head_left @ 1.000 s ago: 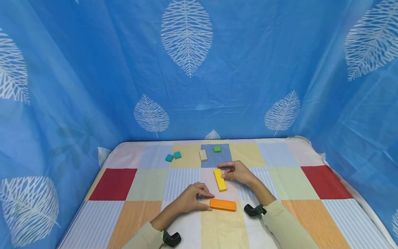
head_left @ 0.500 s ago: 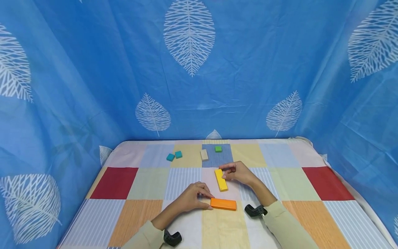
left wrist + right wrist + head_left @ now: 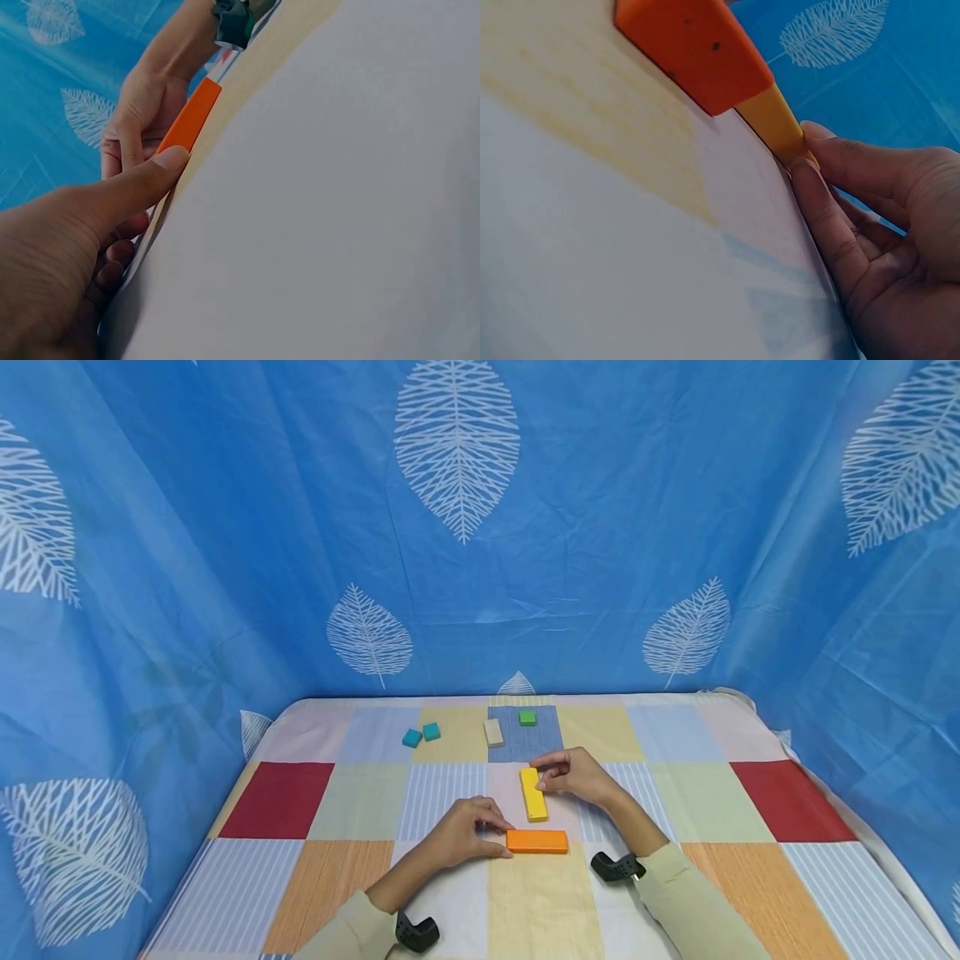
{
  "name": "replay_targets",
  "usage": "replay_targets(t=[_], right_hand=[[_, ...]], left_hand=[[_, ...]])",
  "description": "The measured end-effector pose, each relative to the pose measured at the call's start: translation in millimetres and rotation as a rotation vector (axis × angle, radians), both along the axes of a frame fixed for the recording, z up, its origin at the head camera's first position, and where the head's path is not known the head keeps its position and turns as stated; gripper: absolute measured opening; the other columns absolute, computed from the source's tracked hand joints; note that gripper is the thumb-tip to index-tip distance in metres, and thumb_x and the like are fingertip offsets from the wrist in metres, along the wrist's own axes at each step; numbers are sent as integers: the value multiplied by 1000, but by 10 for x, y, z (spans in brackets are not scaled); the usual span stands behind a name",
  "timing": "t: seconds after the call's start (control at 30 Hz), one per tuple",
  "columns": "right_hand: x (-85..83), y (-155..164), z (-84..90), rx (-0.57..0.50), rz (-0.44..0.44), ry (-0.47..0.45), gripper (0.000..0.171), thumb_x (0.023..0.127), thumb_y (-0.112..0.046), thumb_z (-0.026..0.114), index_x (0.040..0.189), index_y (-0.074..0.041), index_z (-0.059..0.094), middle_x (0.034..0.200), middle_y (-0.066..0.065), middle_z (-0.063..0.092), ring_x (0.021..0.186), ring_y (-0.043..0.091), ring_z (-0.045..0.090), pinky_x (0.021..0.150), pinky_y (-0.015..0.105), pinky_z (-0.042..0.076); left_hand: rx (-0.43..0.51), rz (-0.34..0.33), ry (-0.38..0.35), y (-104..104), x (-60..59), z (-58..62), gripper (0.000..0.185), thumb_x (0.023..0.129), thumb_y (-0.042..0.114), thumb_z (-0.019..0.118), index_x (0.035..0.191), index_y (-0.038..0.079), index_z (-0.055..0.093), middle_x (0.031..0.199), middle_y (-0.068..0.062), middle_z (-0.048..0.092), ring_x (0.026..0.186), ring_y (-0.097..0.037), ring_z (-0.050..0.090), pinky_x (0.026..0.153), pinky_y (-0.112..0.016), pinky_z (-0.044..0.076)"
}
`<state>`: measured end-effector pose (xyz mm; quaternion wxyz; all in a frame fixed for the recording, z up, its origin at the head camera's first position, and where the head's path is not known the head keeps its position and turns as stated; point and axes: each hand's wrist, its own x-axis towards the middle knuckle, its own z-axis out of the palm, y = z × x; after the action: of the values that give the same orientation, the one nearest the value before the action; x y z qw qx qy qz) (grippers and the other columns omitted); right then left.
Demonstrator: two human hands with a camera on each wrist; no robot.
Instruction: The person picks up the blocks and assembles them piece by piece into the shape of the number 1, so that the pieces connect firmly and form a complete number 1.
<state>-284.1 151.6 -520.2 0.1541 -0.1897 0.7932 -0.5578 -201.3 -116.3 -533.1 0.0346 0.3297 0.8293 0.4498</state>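
An orange block lies crosswise on the patchwork tablecloth, its top edge close to the near end of a yellow block that points away from me. My left hand pinches the orange block's left end between thumb and fingers; the left wrist view shows the thumb against the orange block. My right hand pinches the yellow block's far end. In the right wrist view its fingertips touch the yellow block behind the orange block.
Farther back lie two teal cubes, a beige block and a green cube. Blue leaf-print curtain closes the back and both sides. A black wrist mount sits on each forearm.
The orange block has slid away from me and squared up, closing the gap to the yellow block's near end. The right hand has stayed at the yellow block's far end.
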Motion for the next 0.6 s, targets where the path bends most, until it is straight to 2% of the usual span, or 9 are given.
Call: replay_targets(t=[0.2, 0.6], right_hand=[[13, -10, 25, 3, 6, 3, 37, 84, -4, 81, 118, 6, 72, 89, 11, 76, 76, 12, 68, 71, 24, 56], [18, -27, -2, 38, 12, 40, 30, 85, -6, 81, 113, 2, 75, 94, 9, 76, 77, 14, 67, 69, 25, 55]], left_hand=[[10, 29, 21, -1, 6, 13, 28, 76, 21, 91, 101, 13, 83, 89, 9, 68, 83, -3, 57, 75, -22, 50], [-41, 66, 24, -2, -8, -17, 30, 77, 25, 91, 104, 14, 82, 90, 14, 66, 83, -2, 56, 75, -21, 48]])
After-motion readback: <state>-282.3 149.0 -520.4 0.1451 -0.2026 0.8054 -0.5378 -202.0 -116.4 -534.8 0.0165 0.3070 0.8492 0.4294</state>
